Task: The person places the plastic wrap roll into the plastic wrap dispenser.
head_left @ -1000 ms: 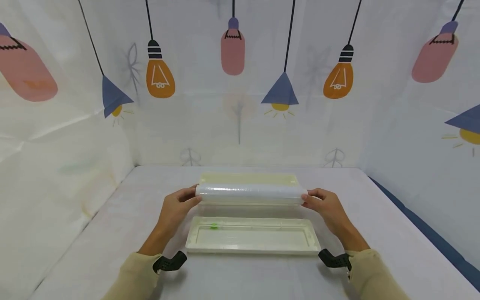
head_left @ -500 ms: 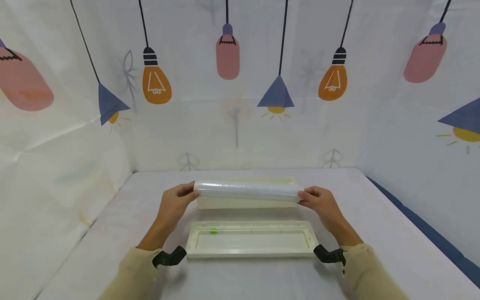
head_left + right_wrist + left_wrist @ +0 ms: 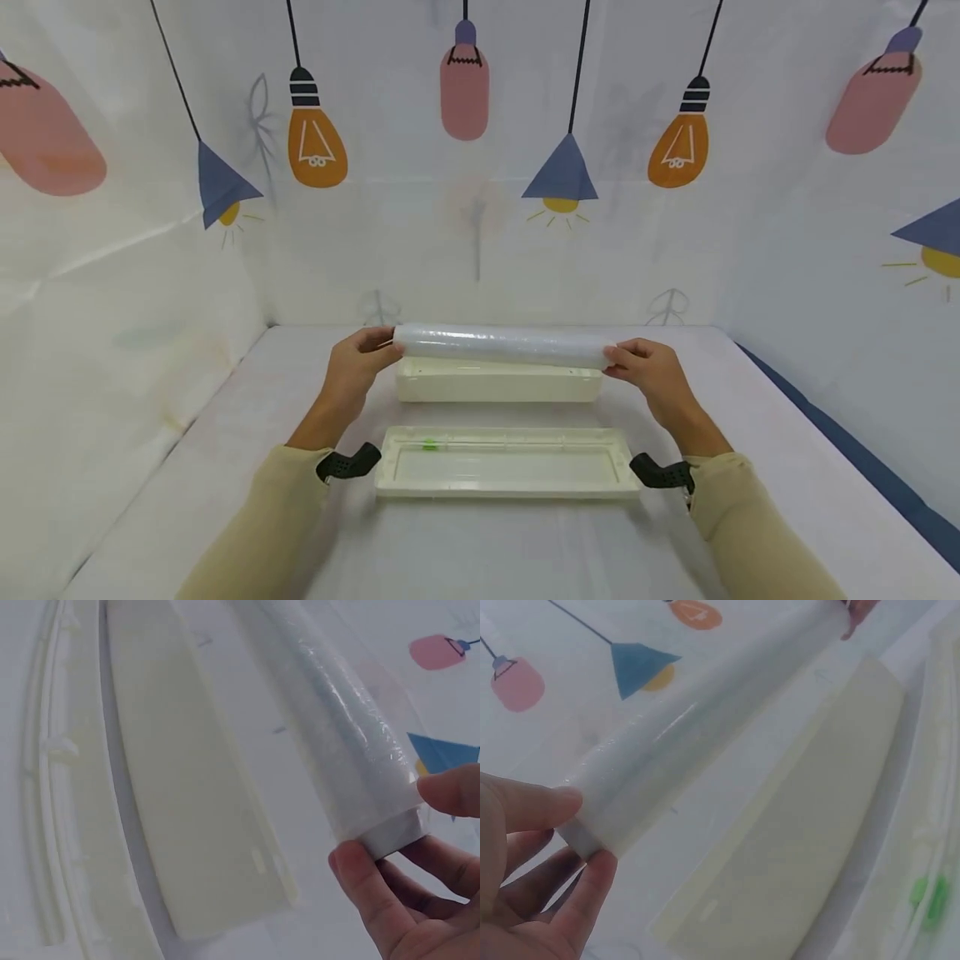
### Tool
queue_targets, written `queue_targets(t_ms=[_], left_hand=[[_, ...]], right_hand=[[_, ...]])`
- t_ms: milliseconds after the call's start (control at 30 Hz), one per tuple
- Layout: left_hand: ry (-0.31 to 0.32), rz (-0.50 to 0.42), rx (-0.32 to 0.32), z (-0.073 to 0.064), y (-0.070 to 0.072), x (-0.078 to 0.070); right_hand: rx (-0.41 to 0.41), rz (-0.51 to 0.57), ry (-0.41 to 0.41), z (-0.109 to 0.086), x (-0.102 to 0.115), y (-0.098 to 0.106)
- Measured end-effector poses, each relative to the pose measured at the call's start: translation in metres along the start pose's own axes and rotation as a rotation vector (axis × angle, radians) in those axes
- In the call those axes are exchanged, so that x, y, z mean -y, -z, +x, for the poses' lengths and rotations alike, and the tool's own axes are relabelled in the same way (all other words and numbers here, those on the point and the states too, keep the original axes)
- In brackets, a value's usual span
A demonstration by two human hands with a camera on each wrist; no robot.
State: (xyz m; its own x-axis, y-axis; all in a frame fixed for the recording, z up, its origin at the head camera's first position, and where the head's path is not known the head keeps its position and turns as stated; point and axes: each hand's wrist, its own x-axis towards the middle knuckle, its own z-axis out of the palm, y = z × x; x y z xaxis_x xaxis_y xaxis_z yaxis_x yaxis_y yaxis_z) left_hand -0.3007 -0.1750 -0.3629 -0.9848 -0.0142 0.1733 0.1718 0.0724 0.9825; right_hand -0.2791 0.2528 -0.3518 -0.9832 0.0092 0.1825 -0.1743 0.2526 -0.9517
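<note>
A roll of cling film [image 3: 502, 344] spans the space between both hands, slightly lower at its right end in the head view. My left hand [image 3: 355, 371] grips its left end, thumb and fingers at the core's edge [image 3: 585, 838]. At the other end my right hand [image 3: 654, 377] pinches the roll, where the bare core [image 3: 394, 832] sticks out past the film. Below and behind the roll is a long cream box [image 3: 498, 385], its top edge partly hidden by the film. Nearer to me lies the cream lid [image 3: 510, 475], with a small green slider [image 3: 430, 445] on its rail.
The things stand on a white-covered table [image 3: 517, 550]. White sheets printed with hanging lamps [image 3: 561, 171] enclose the back and sides. A blue strip [image 3: 847, 450] runs along the right edge. Each wrist wears a black camera mount [image 3: 348, 461].
Both hands have raised the cling film roll from low over the box to above its back edge, uncovering the box's front. The roll has tilted down at its right end.
</note>
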Motion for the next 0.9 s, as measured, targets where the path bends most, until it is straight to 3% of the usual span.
queue_targets(t_ms=[133, 267, 633, 900], left_hand=[[0.02, -0.026, 0.084, 0.012, 0.002, -0.003], [0.022, 0.014, 0.146, 0.022, 0.005, -0.007], [0.103, 0.163, 0.187, 0.036, 0.009, -0.005], [0.16, 0.186, 0.185, 0.04, 0.01, -0.005]], right_hand=[[0.004, -0.009, -0.036, 0.007, 0.004, 0.003], [0.007, -0.033, -0.061, 0.017, 0.006, 0.002], [0.014, -0.014, -0.117, 0.037, -0.004, -0.005], [0.003, -0.018, -0.182, 0.043, -0.009, -0.011]])
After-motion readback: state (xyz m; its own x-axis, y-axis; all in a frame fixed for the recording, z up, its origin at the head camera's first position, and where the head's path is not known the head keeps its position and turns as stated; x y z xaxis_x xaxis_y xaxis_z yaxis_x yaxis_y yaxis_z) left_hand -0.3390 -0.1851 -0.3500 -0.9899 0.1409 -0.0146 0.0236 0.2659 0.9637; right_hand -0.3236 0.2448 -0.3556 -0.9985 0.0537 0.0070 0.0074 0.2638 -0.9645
